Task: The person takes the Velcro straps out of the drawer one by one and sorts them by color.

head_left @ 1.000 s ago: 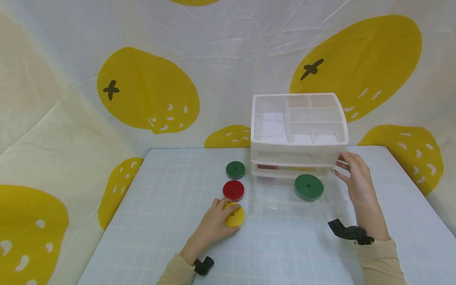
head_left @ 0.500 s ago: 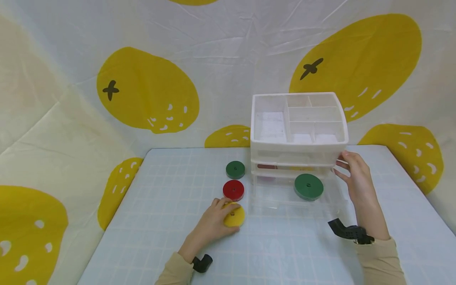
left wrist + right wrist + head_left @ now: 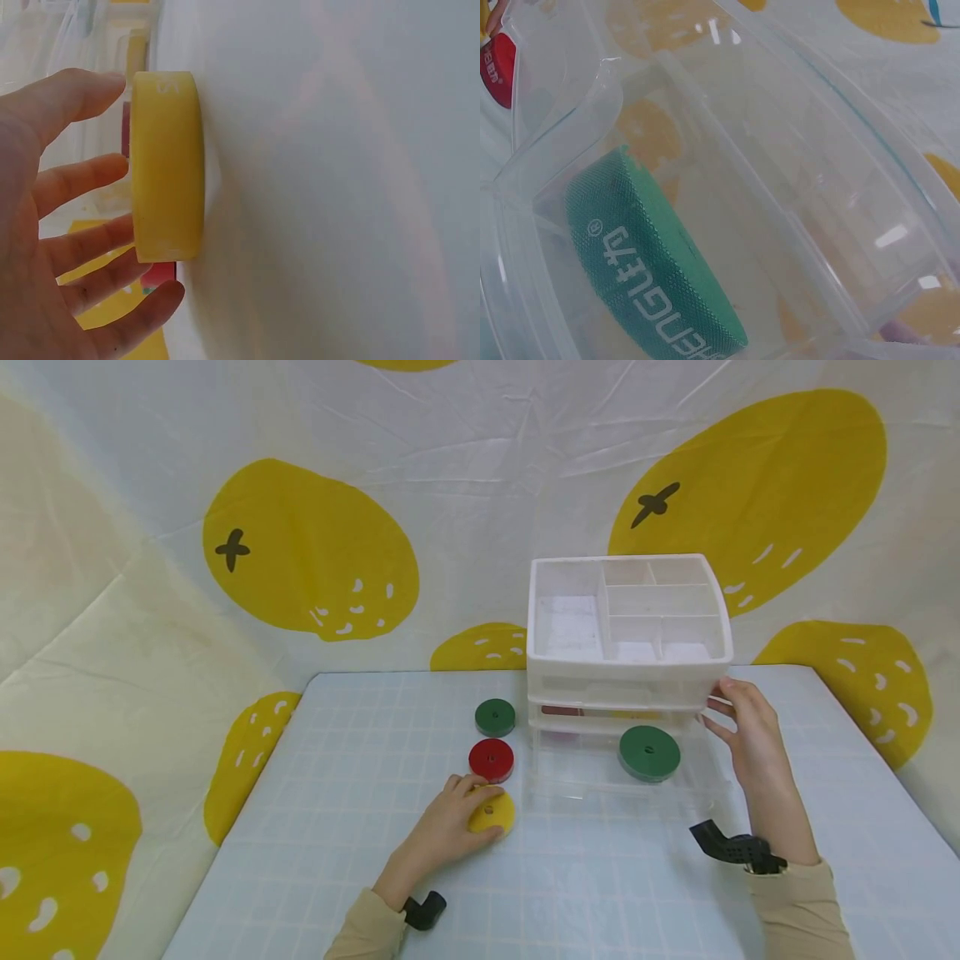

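Note:
A yellow disc (image 3: 491, 812) with a small centre hole lies on the table at the near end of a row. Over its left part is my left hand (image 3: 442, 828), fingers spread; in the left wrist view the fingers (image 3: 82, 180) are apart, above the disc. A red disc (image 3: 492, 761) and a small green disc (image 3: 495, 717) lie behind it. My right hand (image 3: 753, 735) rests its fingers against the right side of a white drawer unit (image 3: 630, 683). Its clear bottom drawer (image 3: 573, 772) is pulled out and holds a larger green disc (image 3: 649, 753) with white lettering on the rim.
The unit's divided top tray (image 3: 567, 614) stands above the drawers. Behind the table hangs a white cloth (image 3: 480, 510) printed with yellow fruit. Light squares pattern the tabletop (image 3: 375, 735) left of the discs. Something dark red (image 3: 562, 711) shows inside the unit.
My left hand's thumb and fingers have shifted slightly up off the yellow disc's edge. The right hand, the unit and the discs stay in place.

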`<state>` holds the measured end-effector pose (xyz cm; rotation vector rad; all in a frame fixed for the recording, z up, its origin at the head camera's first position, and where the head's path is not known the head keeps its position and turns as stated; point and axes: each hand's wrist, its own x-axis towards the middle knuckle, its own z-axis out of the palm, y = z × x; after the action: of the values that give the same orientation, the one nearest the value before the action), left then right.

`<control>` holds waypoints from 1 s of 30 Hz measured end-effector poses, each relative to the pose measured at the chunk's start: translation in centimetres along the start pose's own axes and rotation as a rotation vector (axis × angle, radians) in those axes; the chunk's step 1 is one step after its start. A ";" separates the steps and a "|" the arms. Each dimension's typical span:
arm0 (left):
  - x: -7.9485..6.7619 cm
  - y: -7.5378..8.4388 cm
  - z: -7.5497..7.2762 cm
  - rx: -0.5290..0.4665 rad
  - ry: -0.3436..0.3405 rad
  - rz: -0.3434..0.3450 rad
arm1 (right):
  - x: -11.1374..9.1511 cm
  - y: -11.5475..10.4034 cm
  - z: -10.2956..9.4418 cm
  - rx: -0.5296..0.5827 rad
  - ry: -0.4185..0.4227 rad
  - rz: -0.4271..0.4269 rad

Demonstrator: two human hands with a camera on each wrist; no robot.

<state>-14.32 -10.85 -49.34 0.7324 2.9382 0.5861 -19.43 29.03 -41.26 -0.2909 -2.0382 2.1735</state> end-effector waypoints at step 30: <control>2.5 3.1 -5.4 0.115 0.248 0.265 | -0.2 -0.2 0.1 0.011 0.006 0.017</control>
<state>-15.93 -9.01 -43.07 1.1532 3.1453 0.5660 -19.32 28.89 -41.01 -0.3148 -2.0273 2.1904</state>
